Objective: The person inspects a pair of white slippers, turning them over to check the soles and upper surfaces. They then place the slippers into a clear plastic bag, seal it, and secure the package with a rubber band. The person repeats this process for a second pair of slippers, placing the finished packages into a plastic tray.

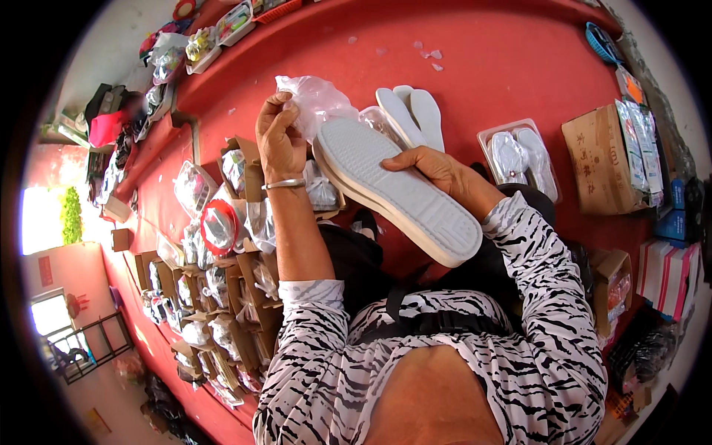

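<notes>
grey sole (400,193) is lying clamped in the right hand (439,169), presumably for steadiness, the left hand (282,137) pinching a clear bag (325,98) leftward.

The sole (415,196) I hold is pale grey with a fine dimpled pattern and a cream rim, and my plastic bag (322,96) is milky and translucent. My sleeves (545,259) are white with black zebra stripes, my bangle (283,184) silver. Toward the right edge of the red floor (504,74), a carton (597,167) is brown and a box (665,280) striped pink and white.
</notes>
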A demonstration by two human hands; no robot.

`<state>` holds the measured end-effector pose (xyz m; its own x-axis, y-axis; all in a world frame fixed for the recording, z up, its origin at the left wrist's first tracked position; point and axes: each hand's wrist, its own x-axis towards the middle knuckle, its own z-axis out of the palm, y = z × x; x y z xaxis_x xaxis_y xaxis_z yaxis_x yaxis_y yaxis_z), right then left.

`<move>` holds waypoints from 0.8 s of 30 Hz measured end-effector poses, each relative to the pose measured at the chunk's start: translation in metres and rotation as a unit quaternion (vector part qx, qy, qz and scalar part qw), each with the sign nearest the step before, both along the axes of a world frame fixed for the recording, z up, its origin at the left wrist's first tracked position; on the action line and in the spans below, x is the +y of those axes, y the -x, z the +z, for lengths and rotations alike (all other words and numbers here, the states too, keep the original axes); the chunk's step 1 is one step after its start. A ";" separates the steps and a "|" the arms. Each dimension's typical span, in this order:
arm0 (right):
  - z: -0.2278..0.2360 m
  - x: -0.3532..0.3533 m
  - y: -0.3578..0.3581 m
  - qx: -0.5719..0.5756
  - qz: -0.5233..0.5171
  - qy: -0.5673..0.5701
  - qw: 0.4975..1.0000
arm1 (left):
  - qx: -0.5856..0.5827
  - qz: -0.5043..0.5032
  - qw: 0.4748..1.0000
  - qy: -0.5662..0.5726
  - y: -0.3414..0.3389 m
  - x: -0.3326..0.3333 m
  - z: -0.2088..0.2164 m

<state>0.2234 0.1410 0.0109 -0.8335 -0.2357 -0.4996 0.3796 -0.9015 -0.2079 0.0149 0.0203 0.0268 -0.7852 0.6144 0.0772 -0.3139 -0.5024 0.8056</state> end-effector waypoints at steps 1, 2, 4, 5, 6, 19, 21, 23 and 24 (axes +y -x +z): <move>-0.002 -0.001 0.002 -0.005 -0.001 0.005 1.000 | -0.014 0.005 1.000 -0.016 -0.004 0.000 0.004; -0.004 -0.002 0.004 -0.009 -0.001 0.010 1.000 | -0.011 -0.006 1.000 -0.027 -0.004 -0.002 0.008; -0.007 -0.002 0.006 -0.002 -0.026 -0.020 0.999 | -0.005 -0.030 0.998 -0.050 -0.005 -0.005 0.013; -0.008 -0.003 0.008 0.001 -0.035 -0.034 0.999 | -0.006 -0.077 0.995 -0.063 0.000 -0.012 0.011; -0.009 -0.002 0.010 0.010 -0.040 -0.042 0.998 | -0.002 -0.115 0.991 -0.066 0.005 -0.018 0.006; -0.001 -0.002 0.024 0.067 -0.183 -0.111 0.975 | 0.044 -0.275 0.961 0.001 -0.026 -0.014 0.018; 0.002 0.010 0.024 0.026 -0.232 -0.110 0.966 | 0.067 -0.280 0.956 0.050 -0.032 -0.019 0.017; 0.004 0.026 0.026 -0.007 -0.291 -0.095 0.952 | 0.111 -0.254 0.959 0.067 -0.032 -0.022 0.015; 0.004 0.030 0.024 -0.009 -0.314 -0.115 0.943 | 0.133 -0.240 0.959 0.075 -0.032 -0.023 0.014</move>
